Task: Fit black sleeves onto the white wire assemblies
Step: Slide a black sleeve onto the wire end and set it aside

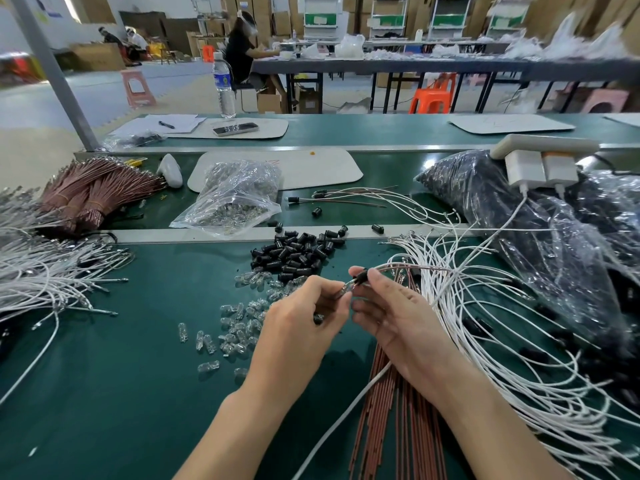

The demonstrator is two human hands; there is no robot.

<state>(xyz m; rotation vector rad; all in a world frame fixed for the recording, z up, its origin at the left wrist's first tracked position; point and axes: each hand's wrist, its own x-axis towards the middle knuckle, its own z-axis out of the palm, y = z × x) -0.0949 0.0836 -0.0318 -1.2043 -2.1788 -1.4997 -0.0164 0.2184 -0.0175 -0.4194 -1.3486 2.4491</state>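
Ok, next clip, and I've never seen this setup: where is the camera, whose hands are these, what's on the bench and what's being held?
There is no machine here: a person works with two bare hands. The single picture comes from a camera on that person's head, looking forward and down. The green bench carries a heap of black sleeves, loose clear bulbs nearer the person, white wires fanned out at the right and brown wires between the forearms. A clear bag lies farther back. The right hand pinches one sleeve, its leads running right. The left hand pinches a small bulb at that sleeve's end. Whether the bulb is seated cannot be told.
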